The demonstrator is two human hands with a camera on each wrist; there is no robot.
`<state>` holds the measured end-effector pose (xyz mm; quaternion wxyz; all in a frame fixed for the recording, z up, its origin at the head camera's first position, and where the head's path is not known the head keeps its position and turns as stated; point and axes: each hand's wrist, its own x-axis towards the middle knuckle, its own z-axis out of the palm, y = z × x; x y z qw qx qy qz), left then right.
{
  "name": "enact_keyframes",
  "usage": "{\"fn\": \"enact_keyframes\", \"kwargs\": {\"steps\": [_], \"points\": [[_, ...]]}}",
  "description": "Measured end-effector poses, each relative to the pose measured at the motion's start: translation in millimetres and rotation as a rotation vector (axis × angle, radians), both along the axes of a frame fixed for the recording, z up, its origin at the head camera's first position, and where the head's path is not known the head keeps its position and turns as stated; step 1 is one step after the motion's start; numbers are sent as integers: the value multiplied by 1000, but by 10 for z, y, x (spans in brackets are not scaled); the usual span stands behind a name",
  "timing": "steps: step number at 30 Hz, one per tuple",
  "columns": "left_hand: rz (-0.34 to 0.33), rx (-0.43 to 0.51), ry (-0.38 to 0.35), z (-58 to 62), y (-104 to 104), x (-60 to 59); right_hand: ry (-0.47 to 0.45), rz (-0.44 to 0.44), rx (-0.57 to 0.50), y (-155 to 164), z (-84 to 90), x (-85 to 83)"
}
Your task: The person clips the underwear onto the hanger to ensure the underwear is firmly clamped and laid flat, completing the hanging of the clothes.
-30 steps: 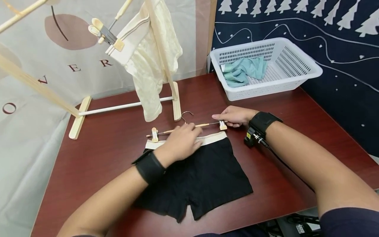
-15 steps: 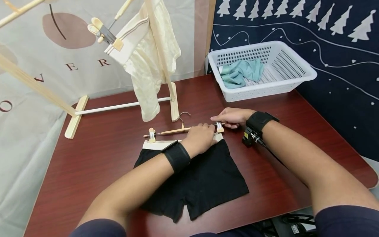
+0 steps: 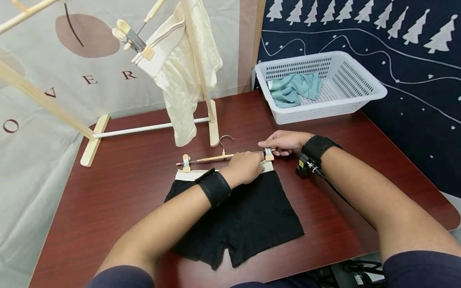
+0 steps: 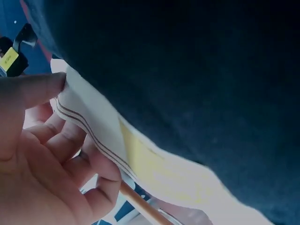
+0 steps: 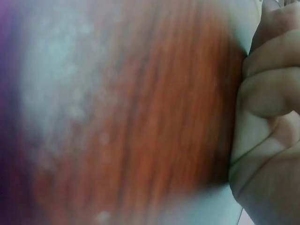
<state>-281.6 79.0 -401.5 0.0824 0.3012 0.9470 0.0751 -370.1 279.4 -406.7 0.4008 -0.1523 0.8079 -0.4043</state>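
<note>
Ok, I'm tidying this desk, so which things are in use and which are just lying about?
In use:
black shorts, waistband pinched by the left hand
clip hanger, right clip held by the right hand

Lying about:
white basket with teal cloth
wooden rack with cream shorts hung

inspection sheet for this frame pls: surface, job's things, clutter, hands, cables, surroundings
Surface: dark red table.
Job's things: black shorts lie flat, cream waistband beside a wooden clip hanger.
Clutter: white basket holding a teal garment; wooden rack with cream shorts clipped up.
Hands: left hand pinches the waistband near the right clip; right hand holds that clip.
Cables: thin cable runs from the right wrist camera.
Surroundings: cream lettered curtain, navy tree-print cloth.
</note>
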Motion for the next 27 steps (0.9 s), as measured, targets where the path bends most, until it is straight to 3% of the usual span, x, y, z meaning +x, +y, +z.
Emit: {"fn": "enact_keyframes", "kwargs": {"steps": [10, 16, 27], "points": [[6, 95, -46, 61, -36, -2, 37, -59, -43, 9, -8, 19], [15, 131, -43, 29, -38, -22, 25, -98, -76, 5, -17, 31], [31, 181, -84, -3, -41, -65, 29, -93, -121, 1, -15, 44]]}}
